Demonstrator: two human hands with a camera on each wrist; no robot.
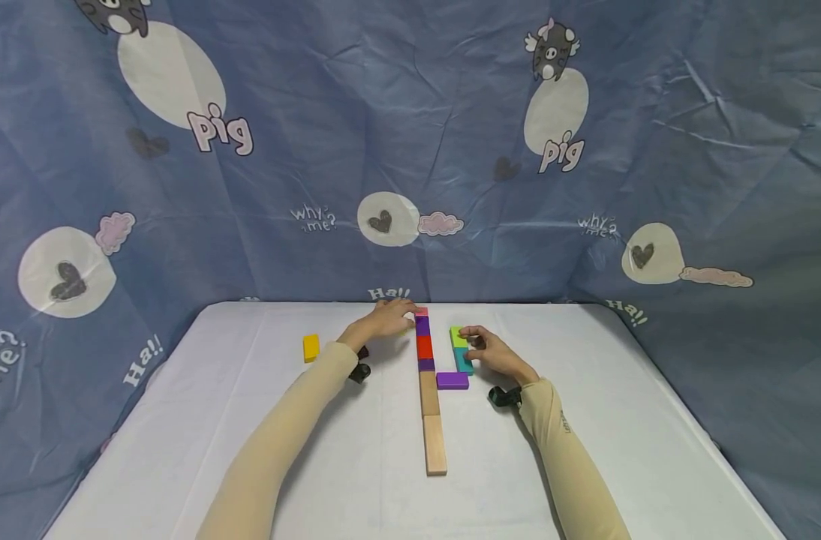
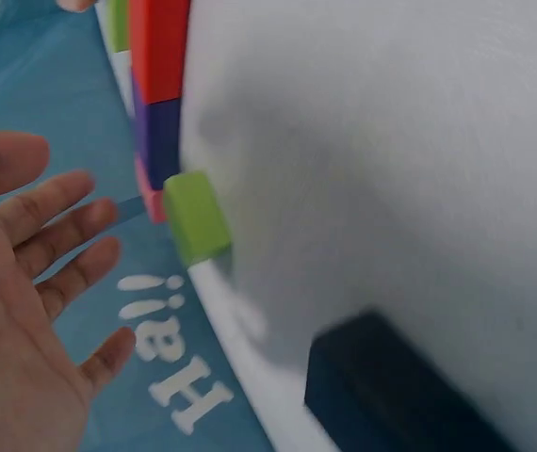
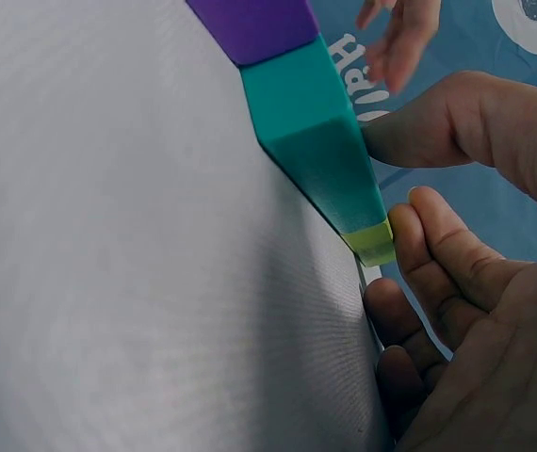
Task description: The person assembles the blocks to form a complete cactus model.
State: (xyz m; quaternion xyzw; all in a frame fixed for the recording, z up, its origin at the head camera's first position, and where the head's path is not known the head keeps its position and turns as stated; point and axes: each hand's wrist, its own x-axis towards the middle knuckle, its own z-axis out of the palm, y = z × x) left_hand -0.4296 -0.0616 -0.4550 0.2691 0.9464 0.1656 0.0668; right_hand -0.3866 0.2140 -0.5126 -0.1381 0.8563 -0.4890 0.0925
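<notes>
Beside the far end of a row of blocks, my left hand (image 1: 390, 319) is spread, with nothing between its fingers. Near it in the left wrist view are a small lime block (image 2: 198, 217), a pink block (image 2: 151, 193), a dark purple block (image 2: 160, 141) and a red block (image 2: 158, 47). My right hand (image 1: 494, 352) reaches over a second, shorter line from the right, fingers relaxed. Its thumb is at the edge of the teal block (image 3: 320, 151), and its fingertips lie by the lime end block (image 3: 372, 243). A purple block (image 1: 452, 381) lies crosswise between both lines.
Two plain wooden blocks (image 1: 429, 394) continue the row toward me. A yellow block (image 1: 311, 348) lies apart on the left of the white table (image 1: 356, 465). A dark, blurred shape (image 2: 391, 395) is low in the left wrist view. Behind the table hangs a blue printed cloth (image 1: 410, 150).
</notes>
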